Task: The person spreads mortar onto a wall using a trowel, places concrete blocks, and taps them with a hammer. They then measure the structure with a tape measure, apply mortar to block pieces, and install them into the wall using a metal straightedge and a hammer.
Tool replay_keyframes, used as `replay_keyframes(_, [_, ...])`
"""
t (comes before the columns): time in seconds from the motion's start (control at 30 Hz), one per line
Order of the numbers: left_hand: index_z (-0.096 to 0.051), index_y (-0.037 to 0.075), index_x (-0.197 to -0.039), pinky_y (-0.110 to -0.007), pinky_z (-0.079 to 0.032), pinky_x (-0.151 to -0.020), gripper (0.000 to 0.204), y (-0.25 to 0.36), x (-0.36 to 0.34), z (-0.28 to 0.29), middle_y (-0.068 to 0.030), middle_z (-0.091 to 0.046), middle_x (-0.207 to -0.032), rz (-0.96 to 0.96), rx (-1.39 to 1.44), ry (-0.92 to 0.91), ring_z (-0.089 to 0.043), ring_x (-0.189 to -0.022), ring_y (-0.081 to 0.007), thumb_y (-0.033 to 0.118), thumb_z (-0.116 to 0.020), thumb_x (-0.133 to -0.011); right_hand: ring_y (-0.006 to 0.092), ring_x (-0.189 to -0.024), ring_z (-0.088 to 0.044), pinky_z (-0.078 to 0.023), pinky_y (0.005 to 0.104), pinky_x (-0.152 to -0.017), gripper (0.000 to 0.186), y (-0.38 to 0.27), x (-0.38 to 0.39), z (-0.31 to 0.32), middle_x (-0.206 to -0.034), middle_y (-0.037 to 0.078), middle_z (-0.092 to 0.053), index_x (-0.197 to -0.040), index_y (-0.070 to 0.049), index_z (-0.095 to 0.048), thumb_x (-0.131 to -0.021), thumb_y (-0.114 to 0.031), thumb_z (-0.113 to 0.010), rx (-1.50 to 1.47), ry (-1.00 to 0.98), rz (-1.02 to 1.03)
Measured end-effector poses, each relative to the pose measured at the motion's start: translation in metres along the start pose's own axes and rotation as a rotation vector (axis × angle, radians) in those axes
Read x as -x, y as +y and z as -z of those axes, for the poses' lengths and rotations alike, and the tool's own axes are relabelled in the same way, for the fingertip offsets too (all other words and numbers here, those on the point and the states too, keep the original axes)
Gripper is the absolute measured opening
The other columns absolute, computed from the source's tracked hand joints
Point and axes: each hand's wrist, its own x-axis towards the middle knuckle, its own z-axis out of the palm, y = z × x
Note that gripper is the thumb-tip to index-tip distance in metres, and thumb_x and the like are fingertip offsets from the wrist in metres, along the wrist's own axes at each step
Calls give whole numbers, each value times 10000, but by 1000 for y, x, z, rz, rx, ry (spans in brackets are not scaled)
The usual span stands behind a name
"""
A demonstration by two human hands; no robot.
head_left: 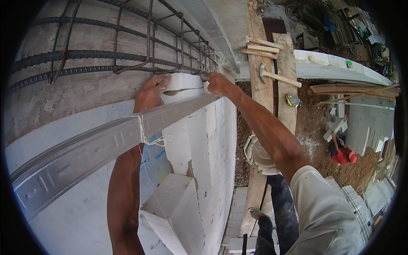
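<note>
Both of your hands are up at the top course of the wall, on one white block (183, 81) that sits just under the cage of steel bars (127, 55). Your left hand (149, 91) lies flat on the block's near end, fingers spread and pressing down on its top edge. Your right hand (217, 83) is closed around the far end, though whether it pinches the block itself or something small against it, I cannot tell (the knuckles hide the fingertips).

Below your left wrist runs a long metal straightedge (106, 146) with a string (146, 136) tied around it. Use that as your line: judging by the chipped gap under the block's near end, the piece is not yet bedded evenly, so press with both palms together rather than one side first. Keep your fingers off the underside while it settles.

Beyond your right hand, a hammer (276, 77) rests on the plank (261, 97), within reach if the block needs a light tap.
</note>
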Motion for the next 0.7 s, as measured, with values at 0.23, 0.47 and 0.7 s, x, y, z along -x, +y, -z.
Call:
replay_keyframes(0.23, [-712,44,-1403,-325,-526,-642,349,8,-4,3,-86,-700,-1146,294,185,-67,-642,-736,-169,88,-680,-1059,427,-1180,-724,-583,462,-1031,611,-8,7,-1,-1260,318,-720,-1455,-100,-685,-862,-34,-553,-42,12,-34])
replay_keyframes(0.47, [-698,43,-1410,-315,-519,-648,354,23,-11,4,-66,-654,-1122,549,395,-135,-612,-758,-151,223,-668,-1106,426,-1247,-696,-579,419,-1059,743,-2,11,3,-1380,330,-673,-1575,-130,-571,-850,7,-485,60,-113,-105])
replay_keyframes(0.7, [-689,126,-1465,-342,-574,-709,460,-1,-4,-6,-91,-682,-1183,353,187,-186,-692,-873,-212,59,-712,-1011,437,-1214,-695,-553,448,-1080,540,-3,23,-6,-1259,291,-732,-1365,7,-704,-843,-37,-572,-127,-74,-71])
